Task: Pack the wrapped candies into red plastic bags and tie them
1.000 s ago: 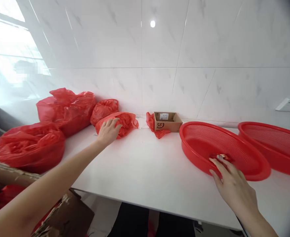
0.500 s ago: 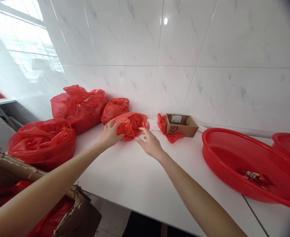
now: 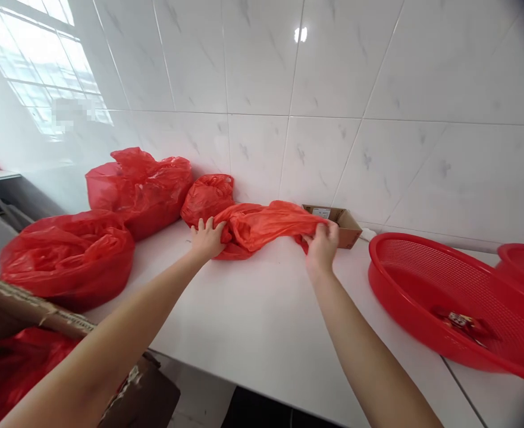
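Observation:
A thin red plastic bag (image 3: pixel 266 226) lies stretched out across the middle of the white table. My right hand (image 3: pixel 323 246) is closed on its right end and pulls the plastic taut, just in front of a small cardboard box (image 3: pixel 347 229). On the bag's bunched left end rests my left hand (image 3: pixel 208 239), its fingers spread and touching the plastic. Behind that hand sits a smaller, rounded red bag (image 3: pixel 208 193) against the wall. What the stretched bag holds, if anything, cannot be made out.
Two large full red bags (image 3: pixel 139 193) (image 3: pixel 68 255) stand at the left. A torn cardboard carton (image 3: pixel 43 312) with red plastic inside is at the lower left. On the right, a red basin (image 3: pixel 404 297) holds a few small wrapped packets (image 3: pixel 464 324); another red basin (image 3: pixel 523 264) is behind it.
My right hand left the red basin, came over to the bag and drew its end rightward, partly covering the cardboard box. My left hand stayed at the bag's left side. The view turned left.

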Motion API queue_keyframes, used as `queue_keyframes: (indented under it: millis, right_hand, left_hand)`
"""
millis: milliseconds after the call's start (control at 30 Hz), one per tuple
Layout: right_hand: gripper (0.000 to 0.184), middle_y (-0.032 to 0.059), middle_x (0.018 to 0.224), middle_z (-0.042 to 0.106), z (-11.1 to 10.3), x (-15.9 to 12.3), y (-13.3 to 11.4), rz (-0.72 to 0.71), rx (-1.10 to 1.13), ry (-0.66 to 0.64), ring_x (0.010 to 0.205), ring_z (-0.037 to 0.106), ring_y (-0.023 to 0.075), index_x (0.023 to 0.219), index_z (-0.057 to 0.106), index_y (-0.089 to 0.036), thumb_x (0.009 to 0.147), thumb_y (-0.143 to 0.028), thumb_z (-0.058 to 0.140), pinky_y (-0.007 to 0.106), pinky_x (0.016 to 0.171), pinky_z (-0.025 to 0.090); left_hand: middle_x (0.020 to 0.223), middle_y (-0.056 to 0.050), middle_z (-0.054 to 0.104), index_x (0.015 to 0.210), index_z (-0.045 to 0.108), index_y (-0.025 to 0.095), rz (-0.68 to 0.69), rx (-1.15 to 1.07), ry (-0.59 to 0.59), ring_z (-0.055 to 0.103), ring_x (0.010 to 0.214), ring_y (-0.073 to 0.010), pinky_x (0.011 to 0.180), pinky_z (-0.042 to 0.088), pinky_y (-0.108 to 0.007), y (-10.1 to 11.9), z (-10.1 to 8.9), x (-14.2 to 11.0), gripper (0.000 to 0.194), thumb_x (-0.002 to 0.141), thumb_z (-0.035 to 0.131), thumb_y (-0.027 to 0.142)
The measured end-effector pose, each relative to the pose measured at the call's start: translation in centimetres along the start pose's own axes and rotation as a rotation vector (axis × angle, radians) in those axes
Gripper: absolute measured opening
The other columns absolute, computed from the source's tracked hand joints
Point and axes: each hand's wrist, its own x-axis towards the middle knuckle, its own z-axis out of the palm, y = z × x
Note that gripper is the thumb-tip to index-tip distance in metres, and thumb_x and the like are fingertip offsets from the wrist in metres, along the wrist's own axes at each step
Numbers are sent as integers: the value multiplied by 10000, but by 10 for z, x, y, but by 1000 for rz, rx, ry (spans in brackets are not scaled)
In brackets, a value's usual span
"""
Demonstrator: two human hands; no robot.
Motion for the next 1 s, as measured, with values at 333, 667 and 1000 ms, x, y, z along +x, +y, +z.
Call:
queue_keyframes:
  millis: [333,667,1000]
  right_hand:
    - [214,-18,923,604,-117,-18,0,112,353,29,800,613,122,932,511,-249,751,-338,582,259,677,518]
    - [199,-30,640,528,-143,-34,40,218,147,-153,594,558,153,700,379,-229,634,-297,554,293,574,482]
    - [185,50,1126,647,-132,-95,-9,-156,-297,-415,1065,575,208,1050,598,-253,890,-273,507,385,974,434]
  left_hand:
    - [1617,-116,188,1447,380,239,-25,-553,59,120,1493,-352,1191,125,-552,88,-37,-17,716,763,585,184]
    - [1135,-136,707,1269,600,221,154,-1199,-746,683,1023,-263,871,541,-397,154,2,-126,590,742,757,436]
    - [779,-29,695,853,608,181,-143,-1271,-433,650,689,-191,624,484,-292,157,28,-139,318,766,685,477]
